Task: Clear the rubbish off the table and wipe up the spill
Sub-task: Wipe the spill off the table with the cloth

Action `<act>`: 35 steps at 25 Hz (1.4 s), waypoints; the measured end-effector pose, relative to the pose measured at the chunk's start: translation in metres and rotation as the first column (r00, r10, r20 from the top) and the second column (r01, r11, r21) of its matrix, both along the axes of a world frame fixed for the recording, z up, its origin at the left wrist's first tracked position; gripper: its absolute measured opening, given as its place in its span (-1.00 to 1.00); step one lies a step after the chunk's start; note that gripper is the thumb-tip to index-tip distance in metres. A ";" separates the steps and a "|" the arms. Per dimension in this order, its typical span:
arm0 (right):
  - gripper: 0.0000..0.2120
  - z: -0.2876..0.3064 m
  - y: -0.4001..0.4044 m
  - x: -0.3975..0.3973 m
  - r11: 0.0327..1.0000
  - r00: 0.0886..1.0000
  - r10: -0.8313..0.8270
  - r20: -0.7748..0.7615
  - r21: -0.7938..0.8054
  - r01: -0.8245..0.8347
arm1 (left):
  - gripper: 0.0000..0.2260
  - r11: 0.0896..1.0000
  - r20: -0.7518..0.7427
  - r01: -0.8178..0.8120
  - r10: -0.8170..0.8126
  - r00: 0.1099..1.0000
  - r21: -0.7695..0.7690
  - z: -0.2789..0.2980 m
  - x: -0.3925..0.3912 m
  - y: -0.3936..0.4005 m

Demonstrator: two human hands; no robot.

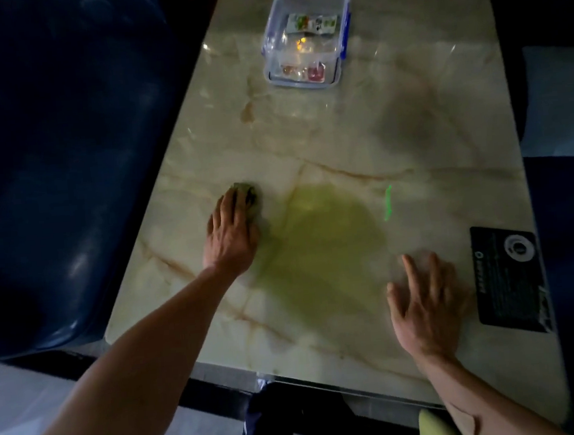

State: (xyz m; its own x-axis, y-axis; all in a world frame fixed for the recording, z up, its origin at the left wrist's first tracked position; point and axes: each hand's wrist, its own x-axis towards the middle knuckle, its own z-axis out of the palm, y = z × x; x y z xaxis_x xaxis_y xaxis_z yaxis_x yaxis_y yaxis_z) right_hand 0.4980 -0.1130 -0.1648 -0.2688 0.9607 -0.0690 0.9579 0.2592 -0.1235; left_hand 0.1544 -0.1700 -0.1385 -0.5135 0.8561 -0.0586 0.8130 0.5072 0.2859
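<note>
A wide yellow-green spill (318,245) covers the near middle of the marble table (358,136). My left hand (232,235) presses flat on a dark green cloth (245,193) at the spill's left edge; only the cloth's far end shows past my fingers. My right hand (426,306) rests on the table to the right of the spill, fingers spread, holding nothing. A clear plastic box (309,33) at the far end holds several wrappers and small bits of rubbish. A thin green streak (388,202) lies just right of the spill.
A black printed placard (510,278) lies flat near the table's right edge. Dark blue seats (62,166) line the left side, and another seat (570,212) runs along the right. Pale floor (26,409) shows at bottom left.
</note>
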 end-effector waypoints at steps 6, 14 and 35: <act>-0.36 -0.014 0.003 0.004 0.999 0.999 -0.038 -0.003 0.018 0.038 | -0.34 0.999 0.002 -0.036 0.036 0.999 -0.010 -0.022 -0.018 0.024; -0.33 -0.013 0.005 0.002 0.997 0.996 -0.072 -0.045 0.016 0.072 | -0.37 0.996 0.003 0.074 -0.074 0.997 -0.059 -0.022 -0.001 0.071; -0.35 -0.008 0.007 -0.001 0.990 0.988 -0.141 -0.064 0.007 0.141 | -0.43 0.458 0.006 0.877 -0.886 0.464 -0.148 0.004 0.111 0.125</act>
State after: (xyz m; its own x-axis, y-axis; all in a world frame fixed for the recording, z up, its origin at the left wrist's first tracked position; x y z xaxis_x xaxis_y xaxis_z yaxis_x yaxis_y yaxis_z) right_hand 0.4974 -0.1057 -0.1731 -0.1340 0.9899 -0.0451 0.9754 0.1237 -0.1827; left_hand 0.2652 -0.0453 -0.1340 0.5049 0.8425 -0.1879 0.8584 -0.4671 0.2121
